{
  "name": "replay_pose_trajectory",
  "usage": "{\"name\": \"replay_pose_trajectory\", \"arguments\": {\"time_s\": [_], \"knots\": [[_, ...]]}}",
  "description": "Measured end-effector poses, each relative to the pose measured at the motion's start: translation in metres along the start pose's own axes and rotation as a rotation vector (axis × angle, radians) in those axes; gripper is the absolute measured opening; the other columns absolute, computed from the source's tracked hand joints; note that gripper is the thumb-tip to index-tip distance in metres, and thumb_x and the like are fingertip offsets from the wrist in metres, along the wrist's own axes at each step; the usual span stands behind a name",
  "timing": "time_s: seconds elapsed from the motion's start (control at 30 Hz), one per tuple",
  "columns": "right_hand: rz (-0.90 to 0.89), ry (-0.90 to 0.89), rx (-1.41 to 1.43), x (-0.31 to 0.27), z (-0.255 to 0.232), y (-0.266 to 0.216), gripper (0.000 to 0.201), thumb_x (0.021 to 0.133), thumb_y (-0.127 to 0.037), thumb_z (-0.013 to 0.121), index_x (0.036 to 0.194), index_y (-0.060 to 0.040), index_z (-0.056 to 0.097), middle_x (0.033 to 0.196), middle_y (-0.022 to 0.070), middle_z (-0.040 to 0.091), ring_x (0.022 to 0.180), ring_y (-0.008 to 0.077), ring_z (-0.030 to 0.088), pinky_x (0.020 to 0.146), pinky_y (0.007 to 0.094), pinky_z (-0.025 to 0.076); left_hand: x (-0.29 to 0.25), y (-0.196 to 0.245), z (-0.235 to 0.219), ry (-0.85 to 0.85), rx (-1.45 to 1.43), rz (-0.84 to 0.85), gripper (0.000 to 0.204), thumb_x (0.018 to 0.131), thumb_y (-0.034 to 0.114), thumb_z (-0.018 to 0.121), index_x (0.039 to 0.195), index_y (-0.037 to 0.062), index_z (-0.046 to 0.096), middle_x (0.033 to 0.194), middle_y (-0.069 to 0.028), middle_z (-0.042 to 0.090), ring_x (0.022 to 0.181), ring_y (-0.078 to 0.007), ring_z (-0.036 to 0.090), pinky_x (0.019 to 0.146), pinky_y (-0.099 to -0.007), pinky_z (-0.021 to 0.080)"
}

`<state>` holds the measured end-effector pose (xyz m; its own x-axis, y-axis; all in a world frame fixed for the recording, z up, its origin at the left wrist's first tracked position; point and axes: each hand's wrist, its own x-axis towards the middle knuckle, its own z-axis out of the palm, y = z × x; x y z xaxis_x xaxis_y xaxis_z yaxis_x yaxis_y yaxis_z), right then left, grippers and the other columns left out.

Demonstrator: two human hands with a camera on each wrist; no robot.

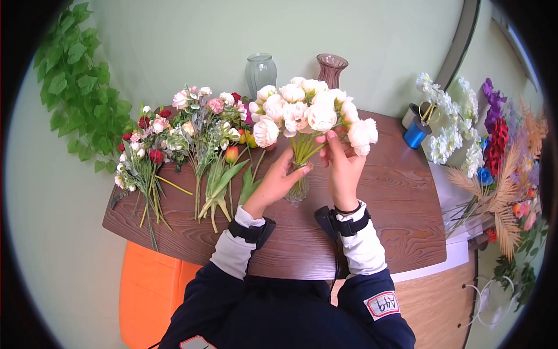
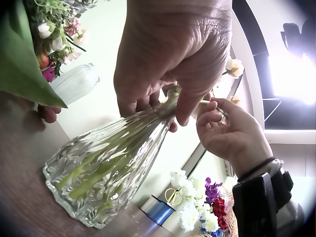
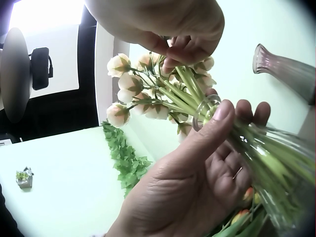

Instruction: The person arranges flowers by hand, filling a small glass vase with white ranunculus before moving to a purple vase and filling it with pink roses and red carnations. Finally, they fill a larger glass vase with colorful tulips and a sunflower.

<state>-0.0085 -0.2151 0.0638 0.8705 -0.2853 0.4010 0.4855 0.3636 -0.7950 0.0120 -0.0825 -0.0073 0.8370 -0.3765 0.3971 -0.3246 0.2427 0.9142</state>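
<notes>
White artificial peonies (image 1: 308, 110) stand in a clear ribbed glass vase (image 2: 111, 168), their green stems (image 3: 180, 94) running down through its narrow neck. My left hand (image 1: 276, 182) grips the vase around the neck, thumb on the near side and fingers behind. Just above the rim, my right hand (image 1: 345, 173) pinches a peony stem between thumb and fingertips. One white bloom (image 1: 362, 135) leans out to the right over that hand. In the head view the vase's base is on the brown wooden table (image 1: 401, 215).
Left of the vase lie mixed flower bunches (image 1: 157, 145) and tulips (image 1: 231, 155). Behind stand a clear glass vase (image 1: 261, 72) and a pinkish glass vase (image 1: 332, 68). A blue ribbon spool (image 1: 417, 132) sits at the right edge, beside more artificial flowers (image 1: 497, 145).
</notes>
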Motion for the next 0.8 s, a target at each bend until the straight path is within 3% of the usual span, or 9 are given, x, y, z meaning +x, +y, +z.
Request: {"name": "replay_pose_trajectory", "arguments": {"time_s": [0.23, 0.4, 0.53, 0.6, 0.8], "knots": [[-0.045, -0.009, -0.048, 0.003, -0.011, 0.013, 0.013, 0.085, -0.005, 0.061, 0.097, -0.0013, 0.057, 0.079, 0.0023, 0.062, 0.057, 0.0043, 0.049, 0.049, 0.0189, 0.037, -0.001, -0.001, -0.002, -0.014, 0.004, -0.018, 0.051, 0.089, 0.007, 0.057, 0.134, 0.0028, 0.033, 0.115, -0.0031, 0.049, 0.105, -0.0093, 0.047, 0.091, -0.0272, 0.039], [-0.104, 0.040, -0.088, 0.004, -0.008, 0.013, 0.021, 0.082, -0.002, 0.061, 0.102, 0.0014, 0.057, 0.089, 0.0028, 0.059, 0.079, 0.0078, 0.054, 0.067, 0.0225, 0.043, -0.001, 0.002, -0.002, -0.017, 0.015, -0.045, 0.053, 0.089, 0.007, 0.057, 0.135, 0.0022, 0.032, 0.116, -0.0033, 0.049, 0.105, -0.0094, 0.047, 0.092, -0.0271, 0.039], [-0.084, -0.020, -0.103, 0.000, -0.009, 0.009, 0.025, 0.080, -0.002, 0.062, 0.104, 0.0016, 0.055, 0.091, 0.0031, 0.058, 0.083, 0.0100, 0.055, 0.073, 0.0244, 0.045, 0.000, 0.002, 0.000, -0.009, 0.004, 0.000, 0.054, 0.088, 0.007, 0.057, 0.136, 0.0025, 0.031, 0.118, -0.0038, 0.049, 0.106, -0.0095, 0.047, 0.092, -0.0271, 0.039], [-0.233, -0.027, -0.146, 0.000, -0.008, 0.009, 0.032, 0.078, 0.000, 0.064, 0.107, 0.0014, 0.051, 0.097, 0.0042, 0.057, 0.087, 0.0107, 0.054, 0.075, 0.0247, 0.044, -0.001, 0.003, 0.000, -0.002, -0.013, -0.008, 0.055, 0.088, 0.007, 0.057, 0.136, 0.0026, 0.030, 0.119, -0.0042, 0.049, 0.107, -0.0098, 0.048, 0.093, -0.0273, 0.039], [-0.424, -0.024, -0.281, 0.004, -0.007, 0.005, 0.030, 0.080, 0.001, 0.062, 0.108, 0.0016, 0.051, 0.096, 0.0052, 0.058, 0.086, 0.0115, 0.055, 0.076, 0.0254, 0.044, -0.001, 0.002, -0.001, -0.009, 0.005, -0.015, 0.057, 0.088, 0.006, 0.057, 0.137, 0.0023, 0.029, 0.120, -0.0042, 0.049, 0.107, -0.0102, 0.048, 0.093, -0.0279, 0.039]]}}
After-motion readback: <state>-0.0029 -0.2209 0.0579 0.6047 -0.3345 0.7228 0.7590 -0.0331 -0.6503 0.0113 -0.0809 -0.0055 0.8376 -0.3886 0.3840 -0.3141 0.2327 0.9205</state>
